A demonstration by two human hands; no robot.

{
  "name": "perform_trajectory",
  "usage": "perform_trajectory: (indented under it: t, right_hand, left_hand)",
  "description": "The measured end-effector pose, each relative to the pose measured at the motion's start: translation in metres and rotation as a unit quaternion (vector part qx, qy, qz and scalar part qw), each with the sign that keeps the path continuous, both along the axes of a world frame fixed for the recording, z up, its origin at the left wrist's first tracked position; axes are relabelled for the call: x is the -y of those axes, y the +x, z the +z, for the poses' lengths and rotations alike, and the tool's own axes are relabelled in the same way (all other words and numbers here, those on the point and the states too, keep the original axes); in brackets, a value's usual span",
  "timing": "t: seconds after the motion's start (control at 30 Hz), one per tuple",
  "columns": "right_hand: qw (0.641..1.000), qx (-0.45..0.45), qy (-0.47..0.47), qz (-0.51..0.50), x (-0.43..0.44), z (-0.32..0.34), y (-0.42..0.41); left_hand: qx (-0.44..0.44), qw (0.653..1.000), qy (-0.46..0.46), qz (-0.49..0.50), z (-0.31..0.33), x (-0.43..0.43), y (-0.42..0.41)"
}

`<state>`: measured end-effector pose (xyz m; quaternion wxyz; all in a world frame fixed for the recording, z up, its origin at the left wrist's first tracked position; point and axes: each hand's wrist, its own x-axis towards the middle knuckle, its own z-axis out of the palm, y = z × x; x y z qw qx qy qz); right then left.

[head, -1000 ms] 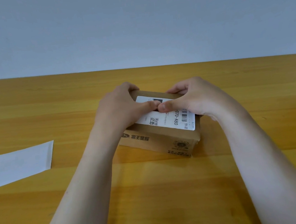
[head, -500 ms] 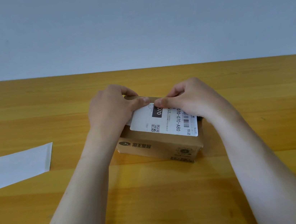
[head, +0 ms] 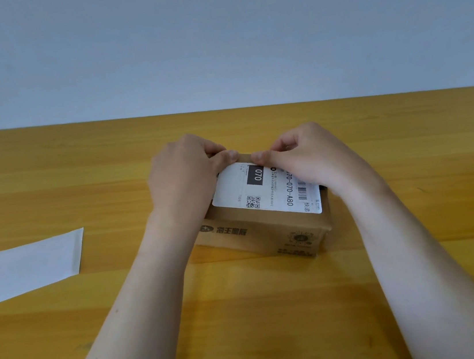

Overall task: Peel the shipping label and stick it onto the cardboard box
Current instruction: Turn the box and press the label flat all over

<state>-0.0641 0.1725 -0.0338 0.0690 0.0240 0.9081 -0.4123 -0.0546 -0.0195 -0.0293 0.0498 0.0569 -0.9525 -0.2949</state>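
A small brown cardboard box point(head: 267, 235) with dark print on its front side sits at the middle of the wooden table. A white shipping label point(head: 264, 193) with a barcode, a QR code and a black "070" block lies flat on the box's top. My left hand point(head: 184, 180) rests on the label's left end, thumb pressing at its far edge. My right hand point(head: 311, 154) covers the label's right end, thumb tip near the left thumb at the far edge. Both hands have curled fingers over the box's far side.
A white backing sheet point(head: 33, 266) lies flat on the wooden table point(head: 277, 309) at the left, apart from the box. A plain pale wall stands behind the table's far edge.
Both thumbs have slid from the label's middle toward its far edge, uncovering more of the printed face. The box and backing sheet have stayed in place.
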Motion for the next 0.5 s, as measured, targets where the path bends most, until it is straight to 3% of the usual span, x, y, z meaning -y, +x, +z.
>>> perform_trajectory:
  t: [0.17,0.23,0.4,0.5]
  right_hand:
    - [0.991,-0.068,-0.105,-0.05,0.005,0.007,0.001]
    - [0.988,-0.054,-0.131,-0.054,0.004,0.01,0.002]
    - [0.998,0.052,-0.023,-0.025,-0.002,0.009,0.002]
    - [0.999,0.048,0.009,-0.012,-0.002,0.011,0.004]
  left_hand:
    - [-0.038,0.999,0.025,-0.005,0.0,-0.002,-0.002]
    - [-0.033,0.999,0.027,-0.008,0.0,-0.001,-0.003]
    - [-0.01,1.0,0.007,-0.019,-0.001,0.001,-0.002]
    - [0.02,1.0,-0.017,-0.013,-0.002,0.004,-0.004]
